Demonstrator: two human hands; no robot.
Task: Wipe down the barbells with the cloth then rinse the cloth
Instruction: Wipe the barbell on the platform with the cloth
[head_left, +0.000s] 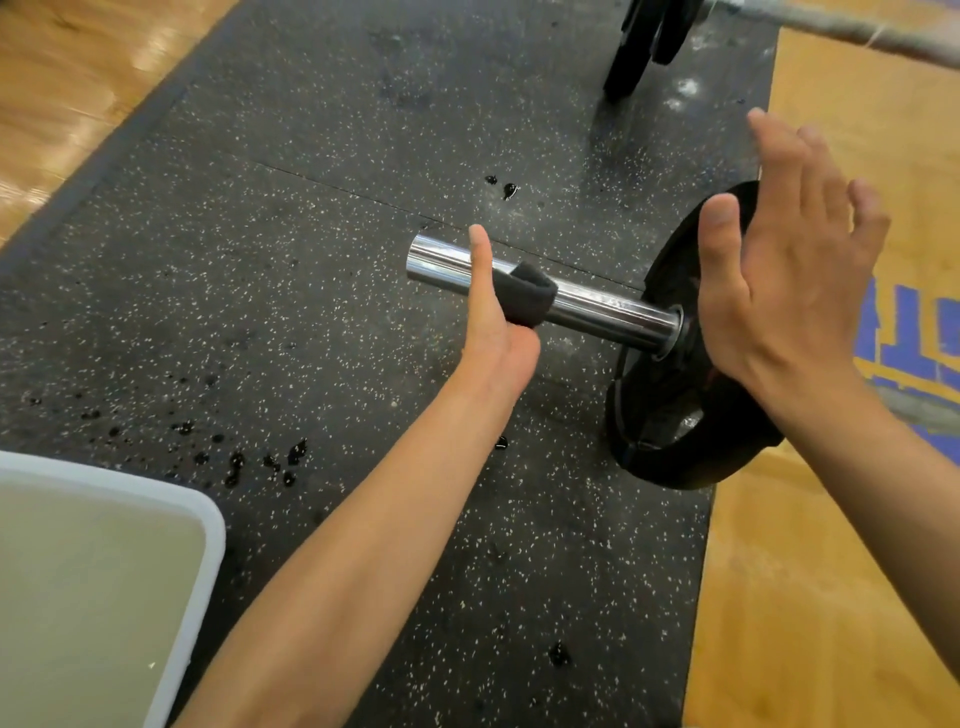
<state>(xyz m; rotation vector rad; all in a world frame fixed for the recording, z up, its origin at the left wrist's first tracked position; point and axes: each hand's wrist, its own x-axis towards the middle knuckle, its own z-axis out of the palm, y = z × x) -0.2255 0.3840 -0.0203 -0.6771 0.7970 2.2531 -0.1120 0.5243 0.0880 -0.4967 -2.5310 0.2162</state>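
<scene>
A chrome barbell sleeve (597, 304) sticks out leftward from a black weight plate (670, 415) standing on the speckled rubber mat. My left hand (498, 322) grips a dark cloth (522, 299) wrapped around the middle of the sleeve, thumb pointing up. Over the plate's near face hovers my right hand (779, 270), fingers straight and spread, holding nothing; whether it touches the plate is unclear.
A white tub of cloudy water (208, 525) sits at the lower left on the black rubber mat (311, 218). Water drops spot the mat near it. Another barbell's black plates (644, 41) stand at the top. Wooden floor borders the mat on both sides.
</scene>
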